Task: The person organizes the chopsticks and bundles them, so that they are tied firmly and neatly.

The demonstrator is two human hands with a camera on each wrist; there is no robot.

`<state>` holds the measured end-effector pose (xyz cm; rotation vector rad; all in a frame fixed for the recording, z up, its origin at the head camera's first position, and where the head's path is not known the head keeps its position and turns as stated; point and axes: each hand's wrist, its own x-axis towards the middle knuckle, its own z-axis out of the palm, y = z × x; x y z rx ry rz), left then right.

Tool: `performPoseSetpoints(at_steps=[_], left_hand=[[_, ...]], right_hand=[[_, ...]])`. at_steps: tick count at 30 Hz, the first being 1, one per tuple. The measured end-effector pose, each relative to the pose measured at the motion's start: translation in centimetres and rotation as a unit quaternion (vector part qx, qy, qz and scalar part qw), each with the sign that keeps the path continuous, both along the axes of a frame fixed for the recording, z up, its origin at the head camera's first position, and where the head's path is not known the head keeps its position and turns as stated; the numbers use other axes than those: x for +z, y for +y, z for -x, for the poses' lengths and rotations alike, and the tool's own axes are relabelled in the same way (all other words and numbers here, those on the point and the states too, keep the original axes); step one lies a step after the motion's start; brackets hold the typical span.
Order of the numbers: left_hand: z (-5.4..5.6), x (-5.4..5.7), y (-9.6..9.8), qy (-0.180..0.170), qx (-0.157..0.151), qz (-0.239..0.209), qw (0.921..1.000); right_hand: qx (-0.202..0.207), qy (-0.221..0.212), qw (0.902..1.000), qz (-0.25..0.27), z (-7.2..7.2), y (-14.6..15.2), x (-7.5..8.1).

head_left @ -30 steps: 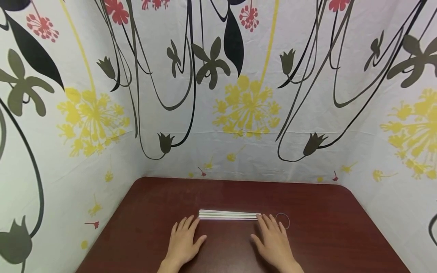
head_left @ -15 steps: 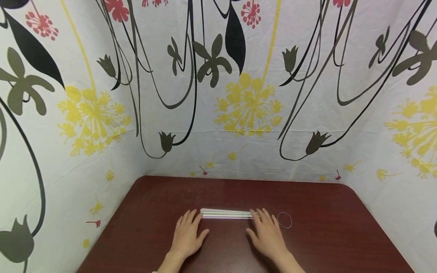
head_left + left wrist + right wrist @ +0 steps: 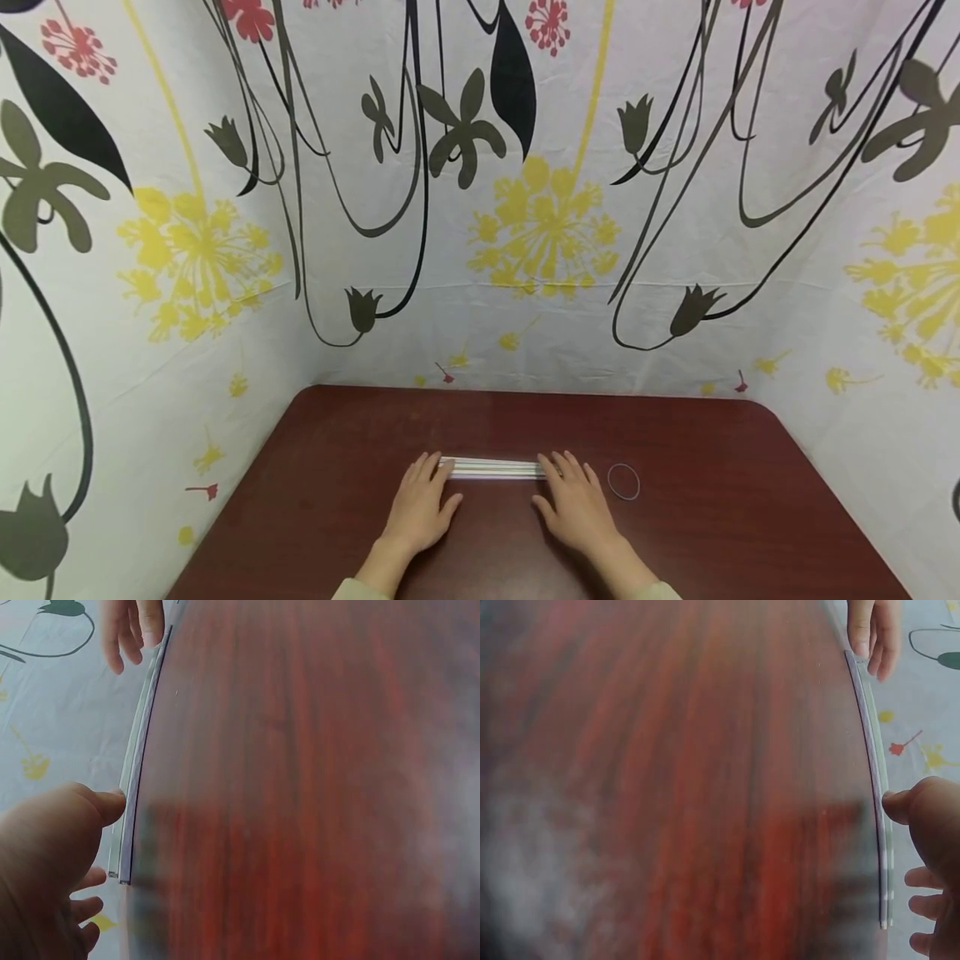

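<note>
With fingers relaxed and extended, the left hand (image 3: 420,505) and right hand (image 3: 576,505) were placed at eight and four o'clock of the pale sticks (image 3: 495,469), laid together on the bench (image 3: 491,546). A ring (image 3: 638,483) was seen at three o'clock.

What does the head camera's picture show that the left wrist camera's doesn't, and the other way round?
Only the head view: the thin ring lying on the table, the sleeve cuffs and the red flowers printed high on the cloth.

Only the left wrist view: the small end faces of the strips near the left hand, and clear streaky grain in the tabletop.

Both: the strips, the table, some patterned cloth, the left hand and the right hand.
</note>
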<state>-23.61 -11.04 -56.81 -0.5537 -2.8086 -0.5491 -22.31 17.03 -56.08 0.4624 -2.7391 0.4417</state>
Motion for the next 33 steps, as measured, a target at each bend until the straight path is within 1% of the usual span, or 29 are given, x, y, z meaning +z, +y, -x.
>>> performPoseSetpoints(at_steps=[3,9,13,18,21,24,28,30,33], left_hand=[[0.3,-0.1,0.2,-0.009,-0.005,-0.005,0.9999],[1.0,-0.1,0.8,-0.001,-0.012,0.008,0.9999],[1.4,-0.1,1.1,-0.006,-0.016,0.016,0.9997],[1.7,-0.1,1.4,-0.006,-0.015,0.039,0.9991],[1.9,-0.2,1.5,-0.001,-0.016,0.060,0.9981],[2.2,-0.3,1.7,0.003,-0.024,0.074,0.9970],[2.5,-0.2,2.0,0.007,-0.040,0.079,0.9960],[2.6,-0.1,2.1,0.012,-0.047,0.078,0.9958],[2.8,-0.1,2.3,0.021,-0.051,0.079,0.9954]], right_hand=[[0.000,-0.013,0.9999,-0.002,0.3,0.0,-0.2],[0.009,-0.012,0.9999,0.001,0.9,0.0,-0.6],[0.019,-0.015,0.9997,0.004,1.4,0.1,-0.8],[0.036,-0.039,0.9985,0.013,1.8,-0.1,-0.7],[0.045,-0.041,0.9981,0.010,2.0,-0.4,-0.6],[0.052,-0.035,0.9980,0.004,2.2,-0.7,-0.5],[0.058,-0.024,0.9980,-0.001,2.5,-1.0,-0.5],[0.063,-0.011,0.9980,-0.005,2.6,-1.1,-0.5],[0.068,0.022,0.9974,-0.008,2.8,-1.1,-0.7]])
